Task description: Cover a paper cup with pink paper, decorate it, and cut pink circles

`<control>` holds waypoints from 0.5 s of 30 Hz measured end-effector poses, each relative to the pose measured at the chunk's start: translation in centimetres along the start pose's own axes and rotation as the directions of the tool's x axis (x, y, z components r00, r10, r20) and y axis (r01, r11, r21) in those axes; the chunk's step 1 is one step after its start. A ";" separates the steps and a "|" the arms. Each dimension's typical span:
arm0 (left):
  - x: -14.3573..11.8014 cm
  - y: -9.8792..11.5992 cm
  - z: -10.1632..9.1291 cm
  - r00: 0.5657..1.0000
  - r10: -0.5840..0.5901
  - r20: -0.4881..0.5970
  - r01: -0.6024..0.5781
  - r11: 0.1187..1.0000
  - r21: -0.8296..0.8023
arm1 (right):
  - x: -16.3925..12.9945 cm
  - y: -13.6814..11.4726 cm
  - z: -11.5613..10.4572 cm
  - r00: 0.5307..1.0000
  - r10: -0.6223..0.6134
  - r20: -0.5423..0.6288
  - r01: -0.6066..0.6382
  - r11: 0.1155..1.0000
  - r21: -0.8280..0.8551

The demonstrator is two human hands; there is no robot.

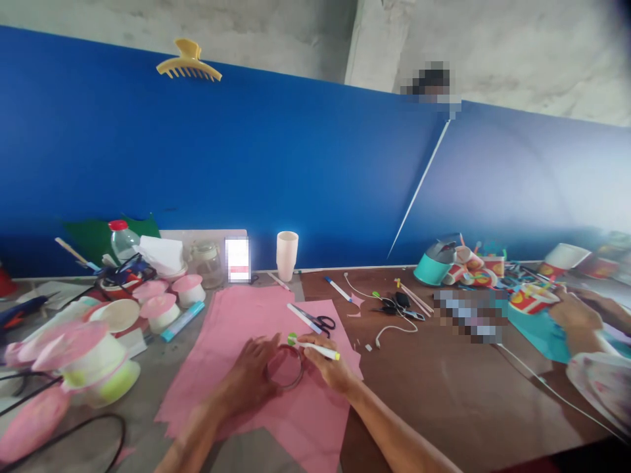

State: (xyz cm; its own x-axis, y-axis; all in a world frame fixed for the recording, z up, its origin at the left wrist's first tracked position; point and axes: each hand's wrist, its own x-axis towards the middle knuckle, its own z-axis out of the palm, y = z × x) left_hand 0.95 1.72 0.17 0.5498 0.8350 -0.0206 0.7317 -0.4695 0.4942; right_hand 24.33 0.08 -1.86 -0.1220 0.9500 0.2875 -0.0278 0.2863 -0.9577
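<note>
My left hand (254, 368) rests on a stack of pink paper (236, 322), its fingers and thumb around the left edge of a thin dark ring (284, 386) lying flat. Closed around a white marker (320, 349) with a yellow end, my right hand (329, 364) is at the ring's upper right. A small green piece (292, 338) shows by the marker's other end; what it is I cannot make out. Beyond my right hand, scissors (325, 322) with dark handles lie on the paper beside a white-and-blue pen (303, 317).
Pink-topped paper cups (160, 312) and a clear bottle (123, 242) crowd the left. White stacked cups (286, 256) stand by the blue partition (276, 151). Rightward lie a cable (394, 328), keys (414, 315) and a teal container (434, 269). Another person's hands (579, 322) work at far right.
</note>
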 end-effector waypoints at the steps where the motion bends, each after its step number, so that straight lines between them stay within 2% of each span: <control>1: 0.0 0.1 0.0 1.000 0.014 0.012 -0.014 1.000 0.004 | 0.0 0.0 0.3 1.000 0.007 -0.008 -0.006 0.999 0.034; 3: 0.0 0.2 -0.2 1.000 0.011 0.028 -0.011 1.000 0.004 | 0.1 0.0 0.8 0.999 0.041 -0.028 -0.037 0.989 0.142; 5: -0.1 0.3 -0.4 0.999 -0.034 0.033 0.034 0.999 0.001 | 0.4 -0.2 0.9 0.991 0.104 -0.085 -0.072 0.945 0.319; 7: -0.2 0.3 -0.6 0.997 -0.069 0.041 0.070 0.998 -0.009 | 1.0 -0.5 0.4 0.968 0.198 -0.157 -0.087 0.845 0.527; 9: -0.3 0.0 -0.7 0.997 -0.051 0.054 0.052 0.998 -0.027 | 1.6 -0.7 -0.6 0.928 0.318 -0.195 -0.098 0.714 0.694; 12: -0.3 -0.7 -0.5 0.999 0.006 0.041 -0.005 0.999 -0.044 | 2.1 -0.8 -1.9 0.869 0.456 -0.193 -0.120 0.572 0.811; 14: -0.3 -1.2 -0.2 0.999 0.032 0.022 -0.032 0.999 -0.041 | 2.2 -0.5 -2.2 0.860 0.477 -0.182 -0.126 0.543 0.830; 15: -0.3 -1.4 0.0 0.999 0.044 0.014 -0.043 0.998 -0.039 | 2.1 -0.4 -2.2 0.870 0.461 -0.175 -0.125 0.549 0.827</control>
State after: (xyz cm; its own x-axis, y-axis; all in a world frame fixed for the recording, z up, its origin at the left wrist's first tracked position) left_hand -0.25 2.16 -0.51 0.5869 0.8096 -0.0109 0.6908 -0.4937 0.5282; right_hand 26.26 2.29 -0.89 0.0543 0.9802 -0.1902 -0.8201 -0.0649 -0.5685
